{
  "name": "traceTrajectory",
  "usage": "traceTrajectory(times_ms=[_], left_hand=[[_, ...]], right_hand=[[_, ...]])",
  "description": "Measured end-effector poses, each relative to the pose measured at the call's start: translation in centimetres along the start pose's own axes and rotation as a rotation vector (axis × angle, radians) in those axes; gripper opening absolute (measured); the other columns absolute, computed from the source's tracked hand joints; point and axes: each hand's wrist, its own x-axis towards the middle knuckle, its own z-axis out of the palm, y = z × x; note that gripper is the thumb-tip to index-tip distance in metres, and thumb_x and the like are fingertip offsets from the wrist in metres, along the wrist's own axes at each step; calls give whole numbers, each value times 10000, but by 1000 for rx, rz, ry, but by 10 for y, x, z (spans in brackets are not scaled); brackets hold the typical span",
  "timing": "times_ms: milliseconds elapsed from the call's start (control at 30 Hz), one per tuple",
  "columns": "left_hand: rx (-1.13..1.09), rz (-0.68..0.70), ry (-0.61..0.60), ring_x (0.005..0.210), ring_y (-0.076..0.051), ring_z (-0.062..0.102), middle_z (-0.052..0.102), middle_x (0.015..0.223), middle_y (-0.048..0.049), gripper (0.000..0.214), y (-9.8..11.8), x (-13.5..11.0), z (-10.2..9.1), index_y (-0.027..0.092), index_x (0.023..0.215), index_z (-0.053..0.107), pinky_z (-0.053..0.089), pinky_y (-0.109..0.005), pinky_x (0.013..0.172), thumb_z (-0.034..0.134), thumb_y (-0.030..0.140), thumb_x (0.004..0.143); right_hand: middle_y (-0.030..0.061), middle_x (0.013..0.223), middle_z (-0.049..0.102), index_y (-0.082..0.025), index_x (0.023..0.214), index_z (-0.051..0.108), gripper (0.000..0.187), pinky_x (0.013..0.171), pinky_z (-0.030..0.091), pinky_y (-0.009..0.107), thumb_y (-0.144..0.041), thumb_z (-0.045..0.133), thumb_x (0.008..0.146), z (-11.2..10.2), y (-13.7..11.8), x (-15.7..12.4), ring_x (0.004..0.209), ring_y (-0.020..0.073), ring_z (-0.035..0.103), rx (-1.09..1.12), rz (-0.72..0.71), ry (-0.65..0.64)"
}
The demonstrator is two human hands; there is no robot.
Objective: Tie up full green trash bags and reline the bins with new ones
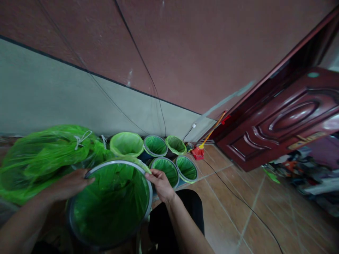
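Observation:
A round trash bin with a grey rim (150, 201) is tilted toward me, right in front of my body. A green plastic liner (111, 208) covers its inside. My left hand (70, 185) is closed on the far left part of the rim, its thumb reaching over the inner side. At the right of the rim, my right hand (161, 185) pinches the liner's edge between thumb and fingers. Beside my left arm lies a large green plastic bag (50, 155) tied with white string.
Several bins with green liners stand by the wall, among them a light green-lined one (127, 144). A yellow-handled broom (210, 132) with a red head leans near the dark red door (286, 123). A black cable (238, 201) crosses the tiled floor (219, 211).

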Motion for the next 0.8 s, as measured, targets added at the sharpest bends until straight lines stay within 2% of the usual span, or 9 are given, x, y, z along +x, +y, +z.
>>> traceTrajectory(times_ms=[67,100,233,367,433,600,700,800], left_hand=[[-59,81,-166,770,-189,669,733,759,64,314,-4,2,-1,194,830,656,499,-233,706,559,478,733],[-62,108,-194,786,-200,672,740,785,52,330,-5,2,-1,193,851,657,506,-246,716,556,483,729],[11,176,-135,825,-244,689,756,862,-11,381,3,-6,-7,171,934,671,527,-299,748,560,478,738],[-78,246,-129,987,-263,677,729,1109,-63,616,24,-22,-15,131,1225,583,524,-315,844,618,497,731],[-124,256,-85,1073,-266,650,688,1221,-73,714,35,-28,-18,134,1317,530,499,-328,921,634,528,730],[-208,300,27,1136,-255,623,676,1259,-65,625,54,-31,-14,165,1243,625,447,-346,1003,560,590,790],[-229,328,13,1118,-258,631,693,1228,-79,596,59,-30,-8,155,1194,662,440,-362,1011,570,579,785],[-261,346,-50,1096,-263,639,703,1206,-91,585,62,-32,-3,137,1174,673,442,-379,1006,603,551,766]], right_hand=[[-32,628,614,-149,731,684,318,561,380,208,-405,831,613,3,-1,-2,543,79,494,3,0,7],[-32,616,612,-148,724,683,322,546,374,206,-401,839,599,5,-1,-3,530,77,487,9,5,12],[-37,567,599,-148,678,670,333,501,356,200,-381,869,547,9,7,-1,482,67,455,94,-12,73],[-20,586,621,-144,666,671,322,524,371,204,-368,871,552,14,20,-1,497,70,475,163,-47,109],[-17,598,626,-144,674,672,321,533,378,207,-368,871,556,16,24,-3,506,73,485,176,-45,106],[-29,590,599,-147,703,659,313,516,348,199,-363,857,590,19,27,-9,499,68,465,142,-17,18],[-43,566,568,-151,697,639,314,494,316,194,-364,850,602,21,30,-11,481,60,434,111,-1,-18],[-51,557,557,-154,685,622,323,489,300,193,-367,849,602,22,36,-11,472,56,416,93,14,-31]])
